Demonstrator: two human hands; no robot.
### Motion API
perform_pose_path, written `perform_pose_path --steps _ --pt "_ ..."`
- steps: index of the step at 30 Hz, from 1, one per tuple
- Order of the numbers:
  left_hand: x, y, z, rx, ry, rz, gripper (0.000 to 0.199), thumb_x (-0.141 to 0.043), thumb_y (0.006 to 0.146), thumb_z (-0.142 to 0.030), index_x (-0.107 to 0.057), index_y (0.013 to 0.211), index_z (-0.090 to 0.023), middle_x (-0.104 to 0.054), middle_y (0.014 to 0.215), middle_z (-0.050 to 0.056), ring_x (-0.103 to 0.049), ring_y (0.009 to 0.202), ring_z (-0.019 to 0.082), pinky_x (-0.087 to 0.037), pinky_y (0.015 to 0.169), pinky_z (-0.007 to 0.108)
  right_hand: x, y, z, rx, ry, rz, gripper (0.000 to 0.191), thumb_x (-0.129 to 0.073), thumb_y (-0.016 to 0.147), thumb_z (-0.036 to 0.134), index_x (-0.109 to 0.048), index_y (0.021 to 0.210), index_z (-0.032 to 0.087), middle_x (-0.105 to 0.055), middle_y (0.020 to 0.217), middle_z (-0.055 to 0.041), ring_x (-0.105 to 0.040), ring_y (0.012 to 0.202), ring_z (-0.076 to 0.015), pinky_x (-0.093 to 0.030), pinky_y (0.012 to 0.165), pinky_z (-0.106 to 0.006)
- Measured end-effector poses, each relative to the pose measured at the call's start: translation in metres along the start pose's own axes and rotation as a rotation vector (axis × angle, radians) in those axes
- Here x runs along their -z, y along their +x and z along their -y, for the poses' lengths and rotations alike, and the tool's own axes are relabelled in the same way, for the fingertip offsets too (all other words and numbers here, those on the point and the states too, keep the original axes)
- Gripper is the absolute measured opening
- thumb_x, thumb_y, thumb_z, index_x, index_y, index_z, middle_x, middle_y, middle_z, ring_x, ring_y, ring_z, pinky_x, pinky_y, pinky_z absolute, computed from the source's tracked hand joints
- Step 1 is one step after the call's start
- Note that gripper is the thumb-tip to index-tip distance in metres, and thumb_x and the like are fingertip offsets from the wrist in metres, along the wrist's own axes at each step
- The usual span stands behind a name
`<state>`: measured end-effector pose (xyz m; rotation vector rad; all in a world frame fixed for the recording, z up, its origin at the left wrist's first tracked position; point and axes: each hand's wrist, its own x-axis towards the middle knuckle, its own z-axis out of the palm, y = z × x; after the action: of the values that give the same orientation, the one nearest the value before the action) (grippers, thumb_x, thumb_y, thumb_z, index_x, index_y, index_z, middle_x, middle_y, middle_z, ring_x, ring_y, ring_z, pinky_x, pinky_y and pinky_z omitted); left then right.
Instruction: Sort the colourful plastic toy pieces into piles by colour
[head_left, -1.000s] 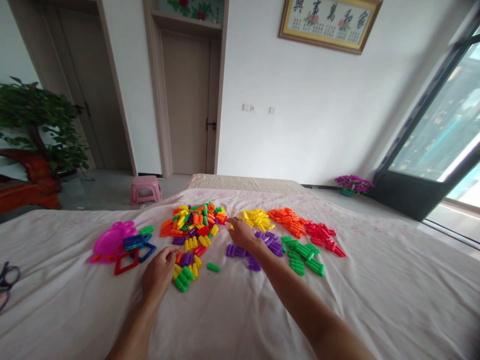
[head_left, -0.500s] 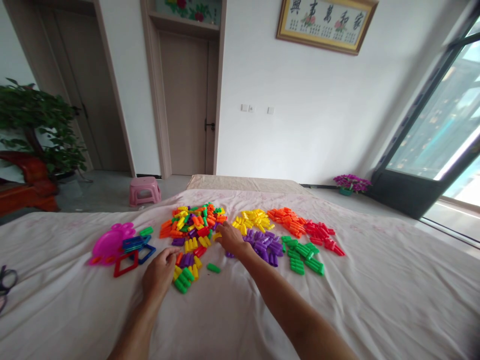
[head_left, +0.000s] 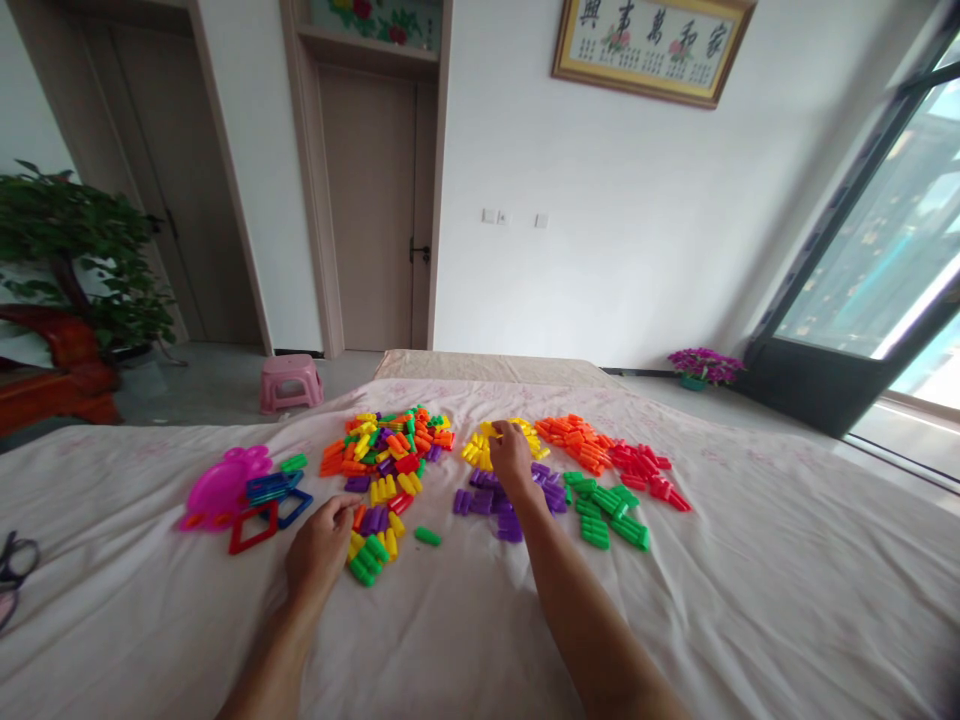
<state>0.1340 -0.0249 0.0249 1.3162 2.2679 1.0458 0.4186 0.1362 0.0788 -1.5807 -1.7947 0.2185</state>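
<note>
Right hand: over the yellow pile, the hand (head_left: 512, 458) bent with its fingers drawn near one another; the fingertips are too small to tell whether they clamp a piece.
Left hand: low on the cloth, the hand (head_left: 319, 545) curled, thumb and forefinger close together at the left edge of the near cluster; whether a piece is pinched between them cannot be told.
Yellow pile: the pieces (head_left: 478, 450) lie just beyond the purple ones, partly hidden by the right hand.
Purple pile: the pieces (head_left: 551, 490) spread on both sides of the right wrist, which blocks the view of some.
Other sorted colours: orange pieces (head_left: 574, 442) right of the yellow, red pieces (head_left: 641, 465) farther right, green pieces (head_left: 615, 510) nearer.
Mixed pile: a heap of many colours (head_left: 382, 445) on the far left of the yellow pile.
Near cluster: yellow, purple, orange and green pieces (head_left: 366, 560) beside the left hand.
Lone green piece: by itself (head_left: 427, 537), between the near cluster and the purple pile.
Left side: a pink tray (head_left: 217, 485), with blue frames (head_left: 274, 487) overlapping its right edge and a red frame (head_left: 253, 528) nearer; glasses (head_left: 19, 555) at the far left edge of view.
Cloth: pale and wrinkled (head_left: 450, 640), under everything sorted.
Beyond: a pink stool (head_left: 291, 382) on the left, purple flowers (head_left: 705, 367) on the right.
</note>
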Motion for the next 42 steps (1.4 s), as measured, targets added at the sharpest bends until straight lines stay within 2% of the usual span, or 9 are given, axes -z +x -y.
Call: perform_pose_path --steps 3,6,11,14,20,24,31,38,42 --pt "0.000 0.000 0.000 -0.007 -0.003 -0.002 0.032 -0.045 0.090 -0.036 -0.072 0.106 -0.028 -0.076 0.112 0.001 -0.068 0.095 0.020 -0.044 0.073 0.027 0.008 0.003 -0.006 -0.054 0.004 -0.067 0.043 -0.046 0.086 0.012 -0.064 0.125 0.017 -0.062 0.125 -0.0121 -0.063 0.106 -0.0209 -0.046 0.095 -0.029" --pt "0.000 0.000 0.000 -0.007 -0.003 -0.002 0.032 -0.047 0.090 -0.038 -0.073 0.106 -0.029 -0.076 0.111 0.001 -0.068 0.094 0.021 -0.045 0.073 0.027 0.002 -0.005 -0.001 0.012 0.046 -0.034 0.041 -0.045 0.087 0.012 -0.067 0.121 0.019 -0.065 0.123 -0.0096 -0.063 0.107 -0.0199 -0.047 0.095 -0.029" --pt "-0.001 0.001 0.000 -0.008 -0.003 -0.001 0.031 -0.046 0.090 -0.036 -0.072 0.105 -0.029 -0.075 0.112 0.001 -0.067 0.098 0.021 -0.044 0.076 0.027 -0.022 -0.037 0.024 0.211 0.137 0.156 0.034 -0.048 0.089 0.012 -0.072 0.110 0.021 -0.070 0.111 -0.0059 -0.066 0.100 -0.0171 -0.048 0.091 -0.025" --pt "-0.002 0.001 0.001 0.001 -0.011 0.004 0.032 -0.045 0.090 -0.035 -0.072 0.106 -0.029 -0.075 0.113 0.002 -0.067 0.098 0.021 -0.045 0.077 0.027 -0.034 -0.058 0.038 0.315 0.164 0.268 0.031 -0.052 0.089 0.013 -0.071 0.112 0.023 -0.070 0.112 -0.0050 -0.066 0.098 -0.0171 -0.049 0.089 -0.025" --pt "-0.003 0.001 0.002 0.000 -0.024 0.001 0.031 -0.045 0.090 -0.032 -0.072 0.106 -0.029 -0.074 0.116 0.000 -0.067 0.102 0.020 -0.045 0.079 0.026 -0.045 -0.082 0.052 0.500 0.055 0.396 0.039 -0.056 0.090 0.017 -0.063 0.127 0.023 -0.067 0.125 -0.0071 -0.058 0.118 -0.0213 -0.042 0.103 -0.032" --pt "-0.002 0.000 0.000 -0.020 -0.030 -0.006 0.030 -0.046 0.090 -0.031 -0.072 0.105 -0.028 -0.075 0.114 0.002 -0.067 0.102 0.020 -0.045 0.080 0.026 -0.053 -0.080 0.053 0.494 -0.068 0.446 0.041 -0.054 0.094 0.022 -0.057 0.136 0.024 -0.067 0.125 -0.0081 -0.056 0.119 -0.0223 -0.040 0.104 -0.034" --pt "0.000 -0.001 -0.003 -0.022 -0.013 -0.017 0.030 -0.047 0.091 -0.033 -0.073 0.105 -0.027 -0.076 0.110 0.002 -0.068 0.098 0.020 -0.046 0.076 0.026 -0.063 -0.070 0.056 0.491 -0.206 0.401 0.023 -0.057 0.094 0.029 -0.067 0.114 0.024 -0.069 0.109 -0.0076 -0.060 0.105 -0.0230 -0.042 0.092 -0.033" --pt "-0.001 0.000 -0.001 -0.014 -0.005 -0.010 0.031 -0.046 0.090 -0.033 -0.072 0.106 -0.028 -0.075 0.113 0.001 -0.068 0.101 0.020 -0.045 0.078 0.026 -0.065 -0.071 0.053 0.429 -0.155 0.329 0.023 -0.056 0.092 0.022 -0.070 0.110 0.025 -0.072 0.106 -0.0057 -0.060 0.103 -0.0219 -0.040 0.093 -0.031" --pt "-0.002 0.000 -0.001 -0.022 -0.009 -0.016 0.031 -0.045 0.090 -0.033 -0.072 0.105 -0.028 -0.075 0.113 0.002 -0.067 0.101 0.020 -0.045 0.078 0.026 -0.060 -0.075 0.054 0.381 -0.081 0.304 0.022 -0.054 0.092 0.024 -0.072 0.105 0.025 -0.073 0.103 -0.0046 -0.062 0.100 -0.0210 -0.041 0.090 -0.029"
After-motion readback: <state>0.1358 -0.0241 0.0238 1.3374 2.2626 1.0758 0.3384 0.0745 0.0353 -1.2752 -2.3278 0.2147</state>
